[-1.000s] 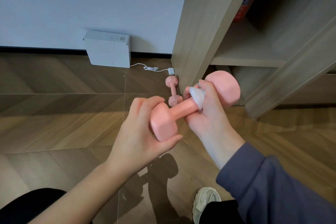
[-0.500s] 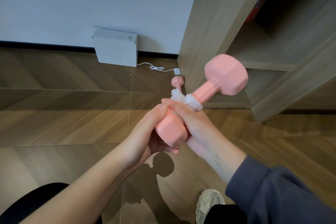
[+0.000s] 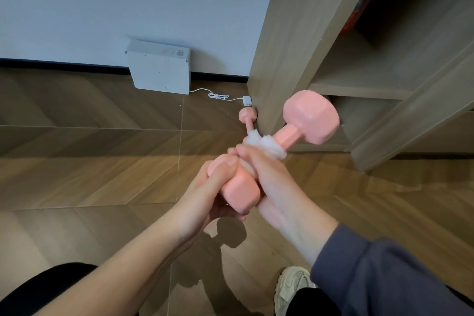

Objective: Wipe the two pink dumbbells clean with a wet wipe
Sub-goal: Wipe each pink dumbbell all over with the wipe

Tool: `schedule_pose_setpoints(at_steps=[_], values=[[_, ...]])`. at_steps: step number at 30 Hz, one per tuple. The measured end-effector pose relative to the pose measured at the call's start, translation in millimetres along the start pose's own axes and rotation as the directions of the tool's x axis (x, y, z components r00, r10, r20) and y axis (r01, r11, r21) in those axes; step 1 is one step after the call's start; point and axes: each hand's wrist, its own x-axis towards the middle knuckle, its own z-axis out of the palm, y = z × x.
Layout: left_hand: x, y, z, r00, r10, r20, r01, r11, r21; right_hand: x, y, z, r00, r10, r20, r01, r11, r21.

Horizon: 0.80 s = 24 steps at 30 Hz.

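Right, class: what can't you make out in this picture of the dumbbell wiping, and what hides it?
Head view:
- Held dumbbell: most of its handle, covered by the wet wipe and right hand.
- Its near end: partly wrapped by the left hand.
- Floor dumbbell: near end hidden behind the wipe.
- White box: label too small to read.
- Red item: dim, partly behind the cabinet panel.

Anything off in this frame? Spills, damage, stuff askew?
Nothing spilled or broken. The left hand grips the held dumbbell; the right hand wraps the wipe round its handle. The second dumbbell lies on the floor by the cabinet; a white box stands against the wall, cable loose.
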Motion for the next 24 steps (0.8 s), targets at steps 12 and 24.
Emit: schedule_pose_setpoints(at_steps=[12,24], values=[[-9,21,-2,0.995,-0.002,0.100,-0.026,0.961,0.277,8,-42,-17,0.990,-0.066,-0.123,0.108,0.918,0.381],[3,6,17,0.997,0.036,-0.072,0.022,0.737,0.676,2,1,3,0.987,-0.162,0.010,0.161,0.970,-0.182]])
